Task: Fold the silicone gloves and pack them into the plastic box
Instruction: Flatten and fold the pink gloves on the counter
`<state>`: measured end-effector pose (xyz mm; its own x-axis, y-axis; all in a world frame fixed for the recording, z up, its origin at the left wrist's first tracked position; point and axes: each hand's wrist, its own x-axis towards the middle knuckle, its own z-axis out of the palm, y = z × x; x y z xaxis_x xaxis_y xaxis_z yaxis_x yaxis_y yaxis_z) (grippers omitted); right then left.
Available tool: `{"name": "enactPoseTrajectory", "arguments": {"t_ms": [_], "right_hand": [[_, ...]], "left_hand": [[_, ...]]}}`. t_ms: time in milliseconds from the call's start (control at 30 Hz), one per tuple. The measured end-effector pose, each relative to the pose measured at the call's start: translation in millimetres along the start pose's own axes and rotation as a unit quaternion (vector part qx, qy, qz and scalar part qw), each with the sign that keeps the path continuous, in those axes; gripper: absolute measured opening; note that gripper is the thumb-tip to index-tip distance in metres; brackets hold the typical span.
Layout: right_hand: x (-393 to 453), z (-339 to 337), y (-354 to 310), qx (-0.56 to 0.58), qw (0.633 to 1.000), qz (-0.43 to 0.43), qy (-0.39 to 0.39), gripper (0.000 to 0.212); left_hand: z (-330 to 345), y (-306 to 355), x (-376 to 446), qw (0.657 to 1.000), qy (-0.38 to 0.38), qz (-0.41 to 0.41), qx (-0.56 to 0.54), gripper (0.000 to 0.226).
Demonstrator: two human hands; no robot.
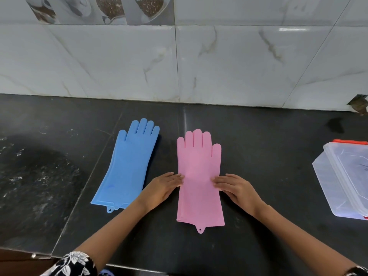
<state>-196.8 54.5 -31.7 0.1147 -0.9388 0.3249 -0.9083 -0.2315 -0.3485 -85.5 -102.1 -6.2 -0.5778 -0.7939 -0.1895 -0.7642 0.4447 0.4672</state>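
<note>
Two gloves: both lie flat and unfolded on the black counter [258, 152], fingers pointing toward the tiled wall [239, 62].
Pink glove [199, 176]: centre of the frame, cuff and hanging tab nearest you.
Blue glove [127, 166]: just left of the pink one, tilted, not touching it.
Your left hand [163, 188]: reaches in from lower left, palm down, fingers straight and together, tips resting on the pink glove's left edge at mid-length; nothing gripped.
Your right hand [237, 189]: mirrors it from lower right, fingers extended flat, tips pressing the glove's right edge; nothing gripped.
Plastic box [344, 182]: clear, at the right edge of the frame, well apart from the gloves, red trim showing behind it.
Sleeve [75, 263]: floral print, bottom left.
</note>
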Motion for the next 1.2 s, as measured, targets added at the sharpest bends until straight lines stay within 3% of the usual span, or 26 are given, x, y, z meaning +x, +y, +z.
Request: {"name": "enactPoseTrajectory", "arguments": {"t_ms": [67,133,200,267,333,400,500,600,667,767,833,900,967,1067,1133,1200], "right_hand": [[0.7,0.6,-1.7,0.0,1.0,0.009,0.013,0.026],[1.3,-0.5,-3.4,0.004,0.999,0.032,0.009,0.023],[4.4,-2.7,-6.4,0.017,0.997,0.07,0.011,0.021],[15.1,-4.7,-9.5,0.08,0.985,0.148,0.035,0.019],[39.0,-9.3,-11.9,0.162,0.946,0.271,0.069,0.017],[61.9,-11.6,-9.6,0.194,0.9,0.386,0.059,0.027],[74.2,-8.8,-9.9,0.195,0.867,0.454,0.063,0.033],[68.9,-4.1,-15.0,0.174,0.864,0.461,0.102,0.021],[63.8,-5.4,-17.6,0.161,0.885,0.42,0.122,0.016],[62.0,-23.2,-7.0,0.114,0.954,0.268,0.066,0.051],[71.7,-36.7,7.3,0.078,0.982,0.173,0.008,0.04],[88.1,-45.3,13.8,0.112,0.97,0.215,-0.008,0.009],[108.2,-40.9,17.7,0.155,0.937,0.311,0.04,0.038],[124.5,-32.7,10.7,0.104,0.912,0.39,0.072,0.036],[120.6,-26.7,4.6,0.092,0.908,0.401,0.085,0.056],[109.2,-17.7,-3.3,0.071,0.914,0.378,0.127,0.05]], "left_hand": [[14.5,-41.8,-13.1,0.998,-0.011,0.016,0.066,0.034],[26.3,-92.6,-21.8,0.994,0.06,0.042,0.079,0.032],[14.9,-117.2,-54.3,0.996,0.07,0.056,0.001,0.029],[-2.7,-101.0,-75.2,0.978,0.138,0.074,-0.14,0.023],[-21.0,-79.3,-71.5,0.961,0.17,0.009,-0.217,0.016],[-34.0,-63.3,-55.5,0.946,0.146,-0.108,-0.268,0.014],[-38.7,-54.2,-41.4,0.934,0.129,-0.184,-0.277,0.017],[-32.1,-51.1,-43.0,0.939,0.147,-0.192,-0.244,0.018],[-29.9,-49.1,-43.4,0.943,0.152,-0.188,-0.228,0.019],[-30.0,-50.0,-42.0,0.951,0.141,-0.175,-0.214,0.015],[-29.4,-51.1,-42.7,0.952,0.138,-0.172,-0.211,0.012],[-28.5,-52.0,-44.2,0.951,0.141,-0.17,-0.216,0.01],[-28.3,-54.4,-44.8,0.949,0.143,-0.167,-0.224,0.009],[-26.8,-57.3,-45.1,0.944,0.145,-0.169,-0.243,0.009],[-24.9,-57.1,-45.7,0.942,0.152,-0.169,-0.248,0.01],[-22.6,-55.6,-47.4,0.942,0.163,-0.164,-0.241,0.012]]}}
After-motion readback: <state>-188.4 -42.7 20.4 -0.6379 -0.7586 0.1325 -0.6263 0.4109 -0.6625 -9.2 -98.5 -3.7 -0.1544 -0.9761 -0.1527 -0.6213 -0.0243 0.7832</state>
